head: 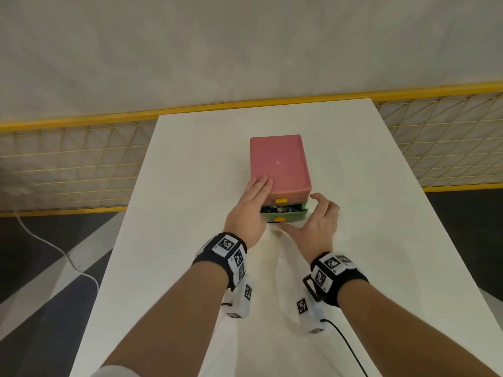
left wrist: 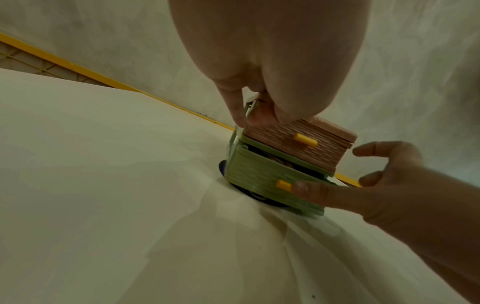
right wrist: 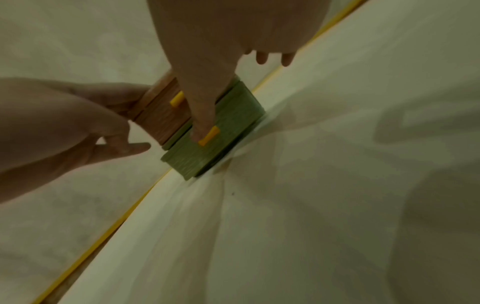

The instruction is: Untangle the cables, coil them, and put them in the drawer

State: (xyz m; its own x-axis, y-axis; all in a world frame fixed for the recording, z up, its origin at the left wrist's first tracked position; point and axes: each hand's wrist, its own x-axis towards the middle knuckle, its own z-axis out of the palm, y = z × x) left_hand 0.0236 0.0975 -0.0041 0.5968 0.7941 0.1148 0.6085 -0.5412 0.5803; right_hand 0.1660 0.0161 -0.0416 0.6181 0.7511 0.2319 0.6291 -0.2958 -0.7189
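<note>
Left hand (head: pixel 251 206) lies flat on the box (head: pixel 280 164), steadying it; right hand (head: pixel 313 223), spread, thumb pressing the drawer (head: pixel 284 213) below shut over cables (head: pixel 277 208).

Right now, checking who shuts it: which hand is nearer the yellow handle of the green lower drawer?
Right. The right hand has its thumb beside the yellow handle; the left hand rests flat on the pink top, above it.

a staged test or recording area, not a home: plain white table (head: pixel 190 186), yellow mesh barrier (head: pixel 68 164) around it, white sheeting (head: pixel 245 44) as backdrop, marked dark floor (head: pixel 32 295), loose white floor cable (head: pixel 54 248).
</note>
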